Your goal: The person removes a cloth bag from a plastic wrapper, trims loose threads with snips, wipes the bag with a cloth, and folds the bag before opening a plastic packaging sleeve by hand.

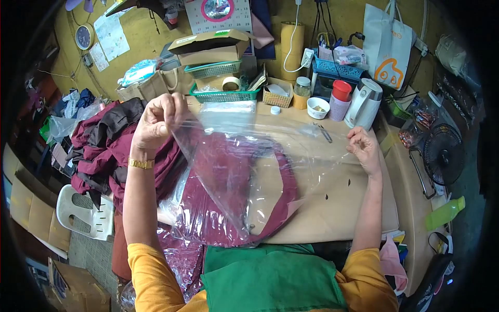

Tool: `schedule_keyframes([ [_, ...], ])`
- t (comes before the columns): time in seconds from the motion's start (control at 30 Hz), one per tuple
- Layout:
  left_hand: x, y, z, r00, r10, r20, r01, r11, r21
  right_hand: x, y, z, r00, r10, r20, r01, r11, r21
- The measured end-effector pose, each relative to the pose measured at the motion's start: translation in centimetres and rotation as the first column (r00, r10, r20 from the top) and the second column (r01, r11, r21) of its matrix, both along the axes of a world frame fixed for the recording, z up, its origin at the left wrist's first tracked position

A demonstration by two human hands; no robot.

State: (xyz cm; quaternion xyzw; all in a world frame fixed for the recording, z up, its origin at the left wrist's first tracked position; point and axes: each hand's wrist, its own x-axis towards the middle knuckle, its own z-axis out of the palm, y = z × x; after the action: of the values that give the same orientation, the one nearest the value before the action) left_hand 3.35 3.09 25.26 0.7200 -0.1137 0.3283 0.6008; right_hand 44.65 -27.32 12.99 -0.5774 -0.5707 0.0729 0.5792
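A clear plastic bag [223, 161] is stretched between my two hands above the table. My left hand [163, 117], with a gold watch at the wrist, pinches its upper left corner. At the far right my right hand [365, 148] grips the opposite corner in closed fingers. Under and behind the plastic lies a maroon garment [213, 192], seen through the film; a curved maroon strip runs from it on the right. Whether the garment is inside this bag I cannot tell. A small pair of thread snips [325, 134] rests behind the plastic.
A heap of maroon and dark clothes [109, 140] lies on the left, over a white plastic chair [86, 213]. Along the back stand green baskets [223, 96], a white bowl [318, 109], a red-lidded cup [340, 101] and an electric kettle [362, 104]. A black fan [444, 156] stands right.
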Motion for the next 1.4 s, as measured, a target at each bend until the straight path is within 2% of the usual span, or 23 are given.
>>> schedule_keyframes([
  [0.13,-0.2,-1.0,2.0,0.995,0.005,-0.103,0.005,0.995,0.095,0.0,-0.1,-0.1,0.996,0.068,-0.052,-0.07,0.997,-0.028],
  [0.23,-0.6,-1.4,3.9,0.822,0.458,-0.338,-0.243,0.819,0.519,0.1,-0.6,-0.1,0.98,0.137,-0.145,-0.141,0.99,-0.021],
  [0.27,-0.6,-1.5,4.2,0.821,0.459,-0.339,-0.244,0.82,0.519,0.0,-0.6,0.0,0.98,0.137,-0.145,-0.142,0.99,-0.022],
  [0.33,-0.6,-1.8,4.8,0.727,0.655,-0.204,-0.305,0.576,0.758,-0.3,-0.6,0.1,0.98,0.145,-0.138,-0.145,0.989,0.005],
  [0.4,-0.9,-1.5,4.8,0.734,0.664,-0.14,-0.336,0.535,0.775,0.4,-0.4,-0.6,0.978,0.151,-0.145,-0.148,0.988,0.032],
  [0.47,-1.2,0.3,3.4,0.853,0.491,-0.177,-0.361,0.799,0.481,0.5,-0.1,-1.3,0.976,0.158,-0.152,-0.15,0.987,0.058],
  [0.53,-0.5,0.9,1.9,0.908,0.392,-0.146,-0.318,0.874,0.368,-0.4,0.5,-1.7,0.89,0.28,-0.36,-0.212,0.953,0.219],
  [0.6,0.5,0.5,0.5,0.987,0.155,-0.035,-0.156,0.987,-0.028,-1.0,1.5,-2.5,0.794,0.385,-0.471,-0.236,0.909,0.344],
  [0.73,1.9,0.0,-0.7,0.993,-0.015,0.118,0.044,0.968,-0.248,-3.7,3.3,-1.4,0.452,0.578,-0.679,-0.098,0.789,0.607],
  [0.77,2.3,0.0,-0.9,0.991,0.012,0.13,0.025,0.96,-0.278,-4.9,3.7,-0.3,0.454,0.577,-0.679,-0.097,0.789,0.606],
  [0.8,2.6,-0.2,-1.1,0.991,0.01,0.131,0.027,0.96,-0.278,-6.1,3.9,1.0,0.349,0.58,-0.737,0.037,0.777,0.629],
  [0.87,3.9,-2.7,-0.4,0.966,-0.074,0.246,0.17,0.903,-0.395,-6.2,4.3,1.1,0.235,0.587,-0.775,0.175,0.759,0.628],
  [0.9,4.8,-5.5,0.4,0.953,0.145,0.266,0.038,0.816,-0.577,-5.4,4.7,-0.1,0.216,0.746,-0.63,-0.024,0.649,0.76],
  [0.93,4.8,-4.9,-0.4,0.953,0.142,0.266,0.04,0.815,-0.578,-5.0,4.9,-0.8,0.155,0.871,-0.466,-0.216,0.49,0.844],
  [0.97,5.0,-4.4,-1.1,0.964,-0.043,0.262,0.179,0.834,-0.522,-5.6,4.9,-0.4,0.159,0.871,-0.465,-0.215,0.491,0.845],
  [1.03,5.7,-5.9,-2.5,0.997,0.072,-0.011,-0.071,0.934,-0.349,-8.3,4.8,0.5,0.52,0.572,-0.634,-0.232,0.81,0.539],
  [1.07,6.9,-9.8,-2.9,0.893,0.402,-0.205,-0.431,0.893,-0.128,-10.7,4.8,1.6,0.646,0.44,-0.623,-0.207,0.887,0.412],
  [1.1,8.0,-11.6,-4.1,0.905,0.326,-0.272,-0.35,0.936,-0.042,-13.1,5.1,2.3,0.757,0.301,-0.581,-0.158,0.946,0.284],
  [1.17,9.4,-13.5,-6.7,0.893,0.315,-0.32,-0.287,0.949,0.134,-15.5,5.6,1.6,0.897,0.258,-0.358,-0.241,0.966,0.091],
  [1.23,10.5,-14.2,-8.9,0.881,0.289,-0.376,-0.252,0.957,0.145,-18.1,5.5,2.0,0.972,0.113,-0.207,-0.124,0.992,-0.037],
  [1.27,11.2,-14.1,-10.3,0.918,0.285,-0.275,-0.245,0.954,0.17,-18.7,5.9,1.6,0.972,0.108,-0.208,-0.119,0.992,-0.041],
  [1.33,11.3,-14.3,-11.1,0.946,0.276,-0.17,-0.242,0.95,0.196,-19.0,6.9,0.2,0.801,0.247,-0.546,-0.233,0.968,0.096],
  [1.4,10.6,-14.7,-10.5,0.89,0.36,-0.279,-0.275,0.913,0.3,-18.7,7.1,-0.4,0.848,0.235,-0.475,-0.202,0.972,0.121],
])
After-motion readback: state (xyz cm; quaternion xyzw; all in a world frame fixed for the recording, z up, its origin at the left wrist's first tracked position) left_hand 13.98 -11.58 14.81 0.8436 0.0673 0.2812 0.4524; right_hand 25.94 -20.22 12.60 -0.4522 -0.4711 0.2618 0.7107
